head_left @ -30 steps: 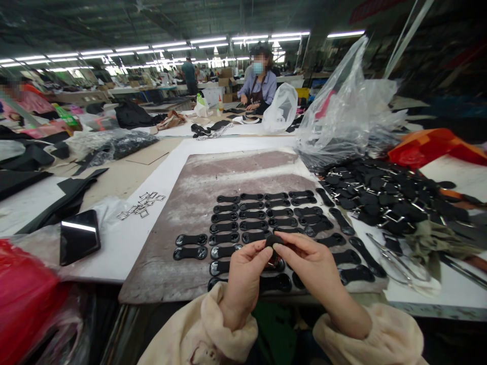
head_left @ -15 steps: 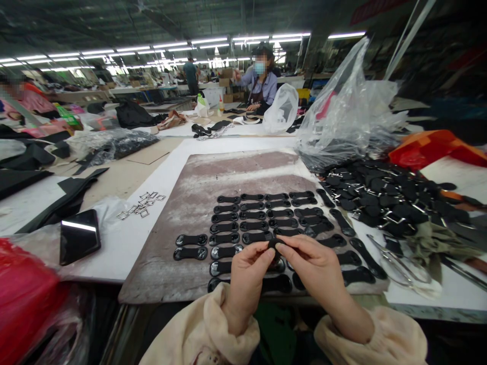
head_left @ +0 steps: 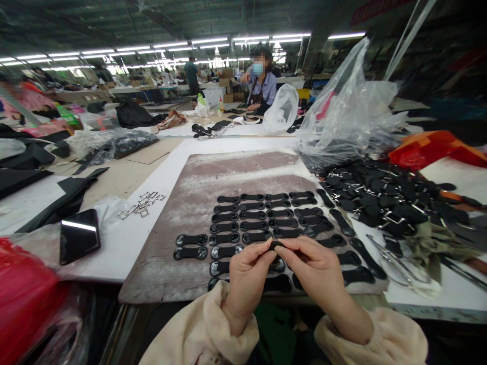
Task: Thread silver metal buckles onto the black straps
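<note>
My left hand (head_left: pixel 248 271) and my right hand (head_left: pixel 317 266) meet over the front of a brown board (head_left: pixel 160 263). Both pinch one small black tab (head_left: pixel 275 245) between thumbs and fingers; it looks folded, and most of it is hidden by the fingertips. Under and around the hands, rows of black dumbbell-shaped tabs (head_left: pixel 224 239) lie flat on the board, their rounded ends shiny and wet-looking. The hands cover some of these tabs.
Rectangular metal rings (head_left: pixel 141 205) and a phone (head_left: pixel 79 236) lie to the left. On the right are a heap of black tabs with metal rings (head_left: pixel 375 190), scissors (head_left: pixel 395 261) and a clear plastic bag (head_left: pixel 342 111). A co-worker (head_left: pixel 262 83) sits across the table.
The black tab sits slightly lower and flatter between my fingertips, and my fingers have shifted a little around it. The co-worker's raised hand has moved slightly.
</note>
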A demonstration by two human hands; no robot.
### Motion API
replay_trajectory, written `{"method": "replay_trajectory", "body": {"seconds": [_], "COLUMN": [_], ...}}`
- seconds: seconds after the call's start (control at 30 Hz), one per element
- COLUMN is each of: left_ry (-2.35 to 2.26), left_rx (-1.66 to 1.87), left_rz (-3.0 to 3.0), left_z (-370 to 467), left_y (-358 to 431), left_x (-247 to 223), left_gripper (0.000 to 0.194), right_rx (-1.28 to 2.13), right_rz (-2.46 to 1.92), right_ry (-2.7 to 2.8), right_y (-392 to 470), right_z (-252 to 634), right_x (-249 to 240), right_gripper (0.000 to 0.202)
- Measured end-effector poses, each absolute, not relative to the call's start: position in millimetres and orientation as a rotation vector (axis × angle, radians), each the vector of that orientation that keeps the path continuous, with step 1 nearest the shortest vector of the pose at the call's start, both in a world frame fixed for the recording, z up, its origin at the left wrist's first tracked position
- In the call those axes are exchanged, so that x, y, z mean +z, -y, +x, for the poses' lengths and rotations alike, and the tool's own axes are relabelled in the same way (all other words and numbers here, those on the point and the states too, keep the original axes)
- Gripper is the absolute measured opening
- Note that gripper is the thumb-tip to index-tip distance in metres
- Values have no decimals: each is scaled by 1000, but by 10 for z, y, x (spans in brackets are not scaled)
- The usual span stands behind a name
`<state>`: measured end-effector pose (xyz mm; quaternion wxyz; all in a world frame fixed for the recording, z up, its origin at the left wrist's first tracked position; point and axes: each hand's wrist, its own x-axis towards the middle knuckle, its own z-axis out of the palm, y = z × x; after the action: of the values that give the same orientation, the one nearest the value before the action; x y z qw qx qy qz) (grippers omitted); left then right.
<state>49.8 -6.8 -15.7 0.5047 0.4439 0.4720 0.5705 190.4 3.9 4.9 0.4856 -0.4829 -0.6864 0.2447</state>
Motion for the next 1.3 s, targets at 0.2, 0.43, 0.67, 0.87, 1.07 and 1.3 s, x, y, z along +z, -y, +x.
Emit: {"method": "replay_trajectory", "body": {"seconds": [0.2, 0.43, 0.67, 0.87, 1.07, 1.3], "left_ry": [-1133, -985, -1117, -1186, -1159, -1110], "left_rx": [1347, 1411, 1377, 1404, 1412, 1396], "left_rz": [1050, 793, 793, 1006, 997, 1034], "left_z": [493, 485, 513, 479, 465, 400], "left_y": [40, 14, 21, 32, 52, 44], "left_x": [-141, -189, -170, -134, -145, -164], "left_gripper": [19, 25, 24, 22, 19, 16], "right_rx": [553, 716, 674, 753, 627, 732], "right_rz": [-1142, -1154, -1127, -1154, -1139, -1094], "right_ry": [1749, 1712, 1700, 1715, 1769, 1835], "right_y": [-47, -80, -51, -40, -16, -40], "right_z": [1919, 1919, 1911, 1956, 1960, 1985], "right_x": [70, 38, 64, 64, 96, 131], "right_gripper": [9, 21, 9, 7, 14, 12]}}
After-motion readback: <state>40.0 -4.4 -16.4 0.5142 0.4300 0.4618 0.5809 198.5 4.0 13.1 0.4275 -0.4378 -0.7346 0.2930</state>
